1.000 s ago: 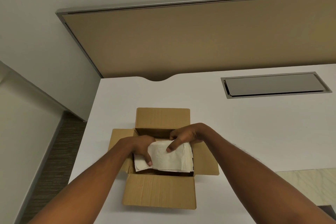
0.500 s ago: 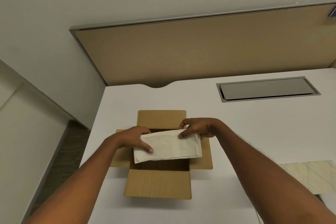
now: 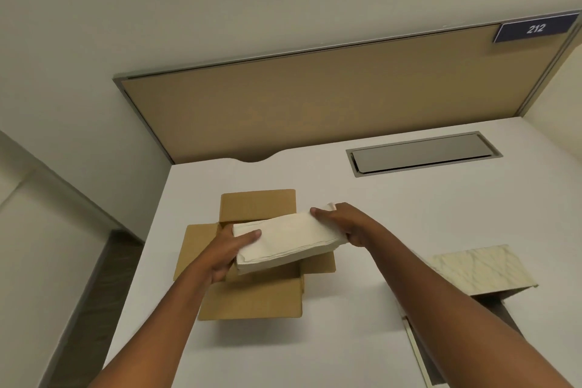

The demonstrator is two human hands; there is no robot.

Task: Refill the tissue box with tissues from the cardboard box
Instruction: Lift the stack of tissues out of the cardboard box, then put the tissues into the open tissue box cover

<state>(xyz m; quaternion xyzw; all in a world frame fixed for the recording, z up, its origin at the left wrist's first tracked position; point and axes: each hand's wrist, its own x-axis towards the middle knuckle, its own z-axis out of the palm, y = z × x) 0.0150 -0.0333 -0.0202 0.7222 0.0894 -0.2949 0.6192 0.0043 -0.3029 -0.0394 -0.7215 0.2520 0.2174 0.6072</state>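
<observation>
An open brown cardboard box (image 3: 252,299) sits on the white table, its flaps spread out. Above it I hold a stack of white tissues (image 3: 289,238) level, lifted clear of the box. My left hand (image 3: 233,249) grips the stack's left end, thumb on top. My right hand (image 3: 343,224) grips its right end. The tissue box (image 3: 485,271), with a pale marble pattern, stands at the right near the table's front; its dark open inside shows below the patterned panel, partly hidden by my right forearm.
A grey metal cable hatch (image 3: 422,153) is set into the table (image 3: 362,198) at the back right. A tan partition panel (image 3: 315,104) rises behind the table, with a blue sign reading 212 (image 3: 535,29). The table's left edge drops to dark floor (image 3: 94,293).
The tissue stack has come up out of the cardboard box and shifted right, held by both hands. The view has tilted, so the marble tissue box now shows at the right.
</observation>
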